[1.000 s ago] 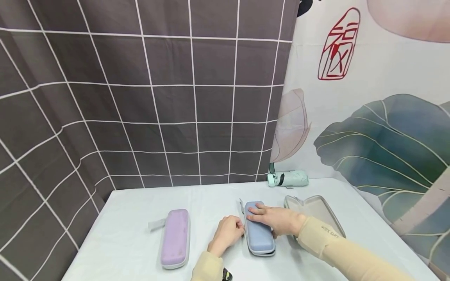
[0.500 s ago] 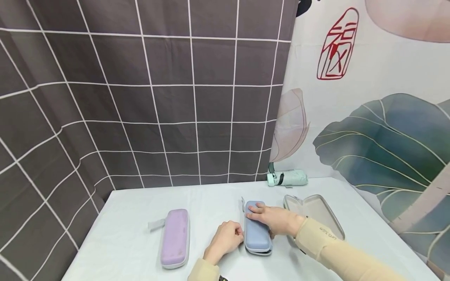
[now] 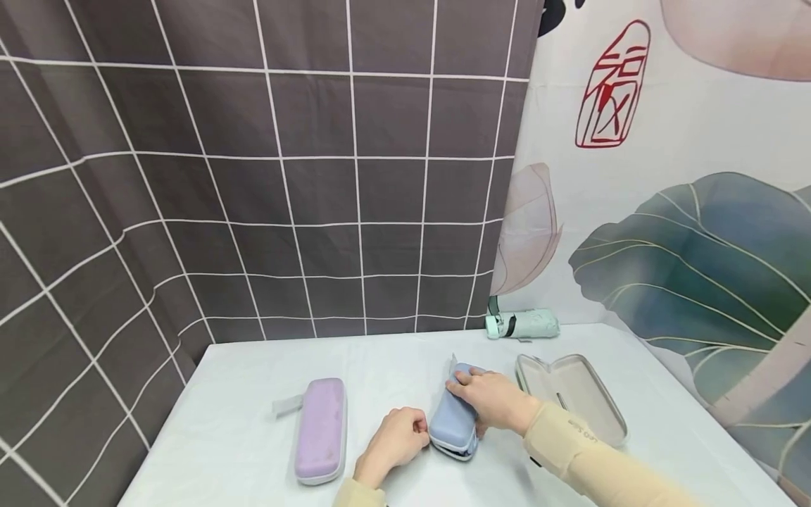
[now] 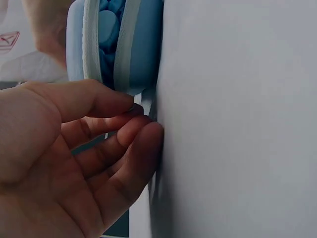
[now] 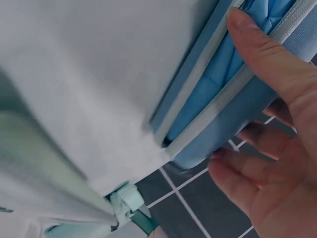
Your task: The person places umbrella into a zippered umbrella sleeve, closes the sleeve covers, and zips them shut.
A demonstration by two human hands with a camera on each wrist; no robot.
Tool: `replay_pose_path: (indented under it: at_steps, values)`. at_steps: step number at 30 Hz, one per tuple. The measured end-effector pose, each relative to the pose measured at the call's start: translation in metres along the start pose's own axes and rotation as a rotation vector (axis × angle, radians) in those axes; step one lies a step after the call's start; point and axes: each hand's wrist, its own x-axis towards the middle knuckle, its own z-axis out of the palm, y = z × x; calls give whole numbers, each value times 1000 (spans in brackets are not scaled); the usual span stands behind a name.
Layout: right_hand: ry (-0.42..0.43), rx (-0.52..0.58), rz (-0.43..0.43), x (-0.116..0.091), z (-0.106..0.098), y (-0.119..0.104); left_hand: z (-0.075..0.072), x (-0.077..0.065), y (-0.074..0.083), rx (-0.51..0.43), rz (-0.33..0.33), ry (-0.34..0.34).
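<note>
A light blue zip case [image 3: 451, 420] lies tilted on the white table, its near end towards me. Its zip gapes at the near end and along the right side, and folded blue fabric [image 5: 218, 79] shows inside. My right hand [image 3: 497, 400] grips the case, fingers over its lid and thumb against the zip edge of the lower half. At the near left corner my left hand [image 3: 397, 436] pinches with thumb and fingertips what looks like the zip pull [image 4: 137, 107], mostly hidden by the fingers.
A purple zip case [image 3: 320, 431] with a grey strap lies on the left. To the right, an open grey case [image 3: 589, 401] lies partly behind the right forearm. A mint folding umbrella [image 3: 531, 324] rests at the table's back edge, before the curtain.
My left hand has slid towards me to the case's near corner. The blue case has turned, its near end swinging left, with my right hand still holding it.
</note>
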Motion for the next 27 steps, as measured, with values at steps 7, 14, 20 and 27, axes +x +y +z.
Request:
replay_pose_path:
  at_steps: [7,14,20,27]
  values:
    - [6,-96,63,7,2,-9,-12,-3,-9,18,-14,51]
    - [63,-230,48,9,9,-16,-17,-3,-14,-11,-30,82]
    - [149,-367,44,11,14,-23,-19,-1,-17,7,-41,110]
    - [161,-407,106,14,15,-34,-19,0,-17,37,-52,134]
